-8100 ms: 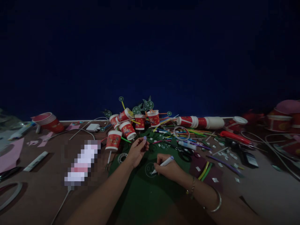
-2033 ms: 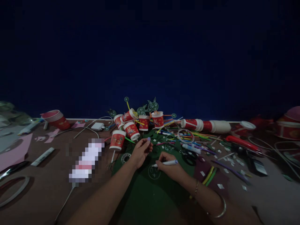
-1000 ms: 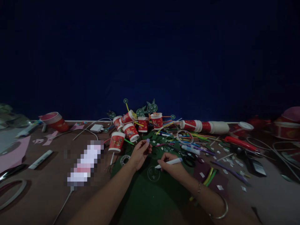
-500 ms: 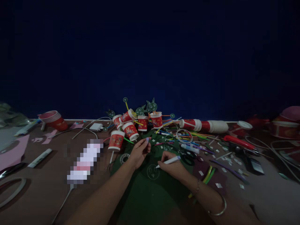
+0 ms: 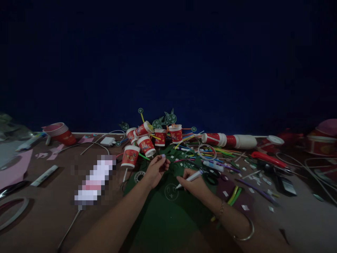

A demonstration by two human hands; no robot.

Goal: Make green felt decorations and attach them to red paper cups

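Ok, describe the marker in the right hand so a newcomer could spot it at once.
Find the large dark green sheet in the lower middle. Over it, the right hand holds a white marker with a lilac end, its tip at a round drawn face. Unlike the blue-and-white marker lying farther back, this one is in a hand.

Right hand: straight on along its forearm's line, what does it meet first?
The right hand would likely meet the left hand first; relative height above the green sheet is unclear, so it might pass underneath.

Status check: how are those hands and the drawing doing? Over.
Right hand: holding marker at drawn face. Left hand: pinching light-purple cap. Red cups beyond, not blocking.
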